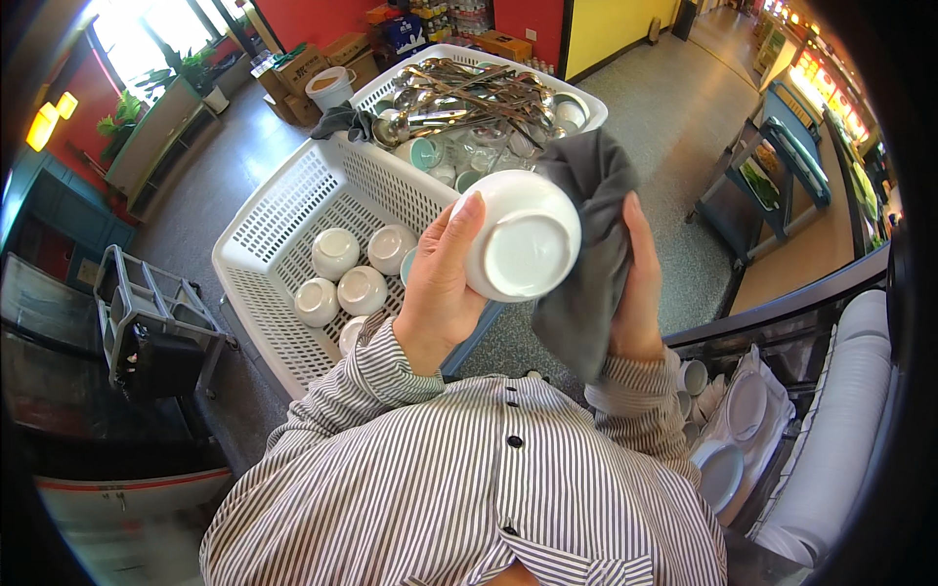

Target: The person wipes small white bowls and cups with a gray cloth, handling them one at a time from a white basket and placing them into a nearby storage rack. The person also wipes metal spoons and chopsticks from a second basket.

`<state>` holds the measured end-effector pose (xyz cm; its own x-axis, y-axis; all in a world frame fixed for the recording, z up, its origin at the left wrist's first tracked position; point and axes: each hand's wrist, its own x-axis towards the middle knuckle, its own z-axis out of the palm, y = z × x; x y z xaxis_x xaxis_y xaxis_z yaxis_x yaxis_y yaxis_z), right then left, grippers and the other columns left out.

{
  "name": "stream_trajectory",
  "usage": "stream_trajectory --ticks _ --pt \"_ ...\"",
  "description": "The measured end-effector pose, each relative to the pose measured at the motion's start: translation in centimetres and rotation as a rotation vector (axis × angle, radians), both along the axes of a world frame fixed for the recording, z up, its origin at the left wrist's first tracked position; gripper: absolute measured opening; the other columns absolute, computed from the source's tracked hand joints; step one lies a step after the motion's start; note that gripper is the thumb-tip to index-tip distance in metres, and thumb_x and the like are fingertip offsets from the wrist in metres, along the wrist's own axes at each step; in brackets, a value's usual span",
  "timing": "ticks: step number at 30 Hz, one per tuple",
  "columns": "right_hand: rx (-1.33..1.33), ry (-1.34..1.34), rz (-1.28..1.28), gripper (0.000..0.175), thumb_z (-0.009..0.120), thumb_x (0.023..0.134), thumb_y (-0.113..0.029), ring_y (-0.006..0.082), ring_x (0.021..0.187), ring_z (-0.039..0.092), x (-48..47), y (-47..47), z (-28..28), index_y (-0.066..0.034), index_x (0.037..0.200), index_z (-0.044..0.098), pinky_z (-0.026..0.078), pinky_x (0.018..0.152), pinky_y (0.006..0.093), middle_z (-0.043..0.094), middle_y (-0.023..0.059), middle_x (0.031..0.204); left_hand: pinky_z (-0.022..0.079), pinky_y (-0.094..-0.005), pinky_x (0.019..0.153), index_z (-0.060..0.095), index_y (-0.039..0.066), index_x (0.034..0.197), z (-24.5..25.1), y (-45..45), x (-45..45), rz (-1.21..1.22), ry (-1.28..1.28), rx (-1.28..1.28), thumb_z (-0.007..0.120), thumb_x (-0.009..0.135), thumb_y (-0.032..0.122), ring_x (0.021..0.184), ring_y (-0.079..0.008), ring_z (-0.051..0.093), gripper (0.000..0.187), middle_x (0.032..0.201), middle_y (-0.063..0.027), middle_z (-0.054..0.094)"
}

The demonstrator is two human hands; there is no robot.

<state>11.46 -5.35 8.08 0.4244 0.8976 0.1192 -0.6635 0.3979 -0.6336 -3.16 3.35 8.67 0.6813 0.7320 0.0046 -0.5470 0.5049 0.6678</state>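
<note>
A white ceramic bowl [529, 245] is gripped by my left hand [447, 275], its footed base turned towards me. My right hand [639, 286] holds a dark grey cloth [586, 242] against the bowl's right side; part of the cloth hangs down below. Left of my left hand is a white perforated plastic basket [253, 238]. Several white bowls [363, 291] stand upside down on its floor, some partly hidden by my left forearm. A second white basket [586, 110] behind it holds a heap of metal ladles or spoons [469, 95], cups and glassware.
Another dark cloth [344, 123] drapes over the baskets' meeting rims. To the right, a cabinet holds stacked white plates [843, 417] and cups [692, 377]. A grey utility cart [157, 300] stands at left, a blue cart [769, 168] at right. Cardboard boxes [304, 69] sit at the back.
</note>
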Motion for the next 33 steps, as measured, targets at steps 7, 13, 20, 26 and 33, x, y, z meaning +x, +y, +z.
stream_trajectory --ticks 7,13,20,26,33 --pt "-0.047 -1.205 -0.51 0.031 0.063 0.093 -0.021 0.0228 0.102 0.065 -2.0 0.2 1.9 -0.0044 0.12 0.066 0.05 0.092 0.0323 0.067 0.0089 0.113 0.05 -0.0215 0.062 0.067 -0.005 0.108 -2.1 -1.4 0.0 0.347 0.36 0.935 0.067 0.094 0.011 0.07 -0.0071 0.064 0.021 0.08 -0.0024 0.07" --pt "0.009 0.183 0.207 0.039 0.047 0.106 -0.033 0.0212 0.097 0.069 -0.1 0.9 -0.7 -0.0044 0.13 0.059 0.056 0.088 0.0329 0.071 0.0117 0.109 0.047 -0.0198 0.056 0.068 -0.005 0.106 -0.7 -2.2 -0.2 0.341 0.312 0.877 0.071 0.093 0.012 0.065 -0.0043 0.062 0.022 0.076 -0.0017 0.069" --pt "-0.125 0.078 -0.031 0.048 0.04 0.109 -0.034 0.0209 0.129 0.053 -4.9 1.8 -4.4 -0.0051 0.148 0.043 0.042 0.111 0.0339 0.052 0.0118 0.144 0.055 -0.0321 0.084 0.063 -0.002 0.122 2.0 0.2 0.3 0.161 -0.091 0.206 0.061 0.101 0.032 0.098 -0.0172 0.068 0.04 0.11 -0.0108 0.07" --pt "0.006 0.15 0.244 0.056 0.061 0.099 -0.039 0.0224 0.112 0.064 -1.5 -0.9 -0.4 -0.0003 0.138 0.05 0.052 0.097 0.0347 0.062 0.0099 0.13 0.054 -0.0369 0.098 0.057 0.004 0.131 -2.0 2.2 1.2 -0.152 -0.124 -0.255 0.049 0.103 0.053 0.112 -0.0228 0.066 0.057 0.123 -0.0109 0.067" --pt "0.006 -1.185 -0.253 0.054 0.083 0.079 -0.016 0.0291 0.105 0.068 -1.3 -2.1 1.1 0.0003 0.125 0.061 0.055 0.091 0.0367 0.065 0.0159 0.123 0.046 -0.0397 0.106 0.036 0.013 0.152 -2.8 3.0 -0.4 -0.441 0.105 0.049 0.045 0.102 0.06 0.126 -0.0206 0.056 0.069 0.142 -0.0085 0.053"
